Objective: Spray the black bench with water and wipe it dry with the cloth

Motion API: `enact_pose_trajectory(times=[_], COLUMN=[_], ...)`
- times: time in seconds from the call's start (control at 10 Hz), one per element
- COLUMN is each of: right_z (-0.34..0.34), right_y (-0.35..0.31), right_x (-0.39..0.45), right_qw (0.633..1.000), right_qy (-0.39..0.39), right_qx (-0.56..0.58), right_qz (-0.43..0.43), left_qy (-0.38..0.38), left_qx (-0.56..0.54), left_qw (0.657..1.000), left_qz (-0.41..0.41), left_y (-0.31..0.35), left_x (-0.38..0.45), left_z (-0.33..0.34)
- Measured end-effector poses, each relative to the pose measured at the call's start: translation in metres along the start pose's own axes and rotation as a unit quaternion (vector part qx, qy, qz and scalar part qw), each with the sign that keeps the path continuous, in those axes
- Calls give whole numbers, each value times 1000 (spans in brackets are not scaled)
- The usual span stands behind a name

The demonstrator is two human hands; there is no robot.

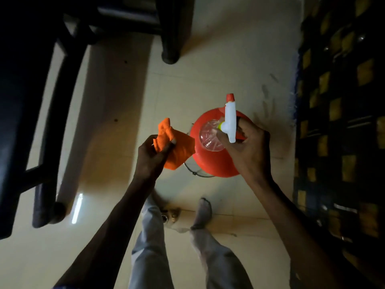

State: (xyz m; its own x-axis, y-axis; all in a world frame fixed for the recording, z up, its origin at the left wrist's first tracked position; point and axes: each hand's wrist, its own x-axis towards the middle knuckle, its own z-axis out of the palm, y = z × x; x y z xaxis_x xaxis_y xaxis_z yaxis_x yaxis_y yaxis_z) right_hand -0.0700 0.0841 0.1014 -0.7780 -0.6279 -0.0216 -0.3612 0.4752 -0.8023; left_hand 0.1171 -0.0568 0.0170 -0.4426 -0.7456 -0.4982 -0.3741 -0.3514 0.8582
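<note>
The black bench (23,113) fills the left side, its dark seat and legs standing on the pale tiled floor. My left hand (152,157) is shut on a crumpled orange cloth (177,147), held in the air right of the bench. A clear spray bottle (210,136) with a white trigger head and red nozzle (230,117) is gripped by my right hand (250,147). The nozzle points away from me, not at the bench. Both hands hover above the floor, apart from the bench.
A red bucket (216,163) with a wire handle stands on the floor under the bottle. Black furniture legs (170,38) stand at the top. A dark yellow-checked fabric (341,122) runs along the right. My legs and feet (204,211) are below.
</note>
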Motion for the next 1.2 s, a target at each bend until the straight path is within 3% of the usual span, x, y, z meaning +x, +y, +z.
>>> enact_pose_trajectory(times=[0.3,0.6,0.7,0.8,1.2], right_z=[-36,-32,-27,-22,-29], right_y=[86,136,147,153,163], right_x=[3,23,27,30,17], right_qw=[997,997,997,997,995], right_qy=[73,69,66,69,-9], right_qx=[-31,-22,-21,-22,-51], right_qz=[7,14,17,22,91], left_qy=[-72,-121,-77,-32,5], left_qx=[28,-1,69,230,391], left_qw=[997,991,993,972,920], left_qz=[-5,-52,-58,-37,-4], left_y=[-19,-49,-61,-71,-52], left_x=[27,59,70,76,67], left_z=[99,146,145,142,141])
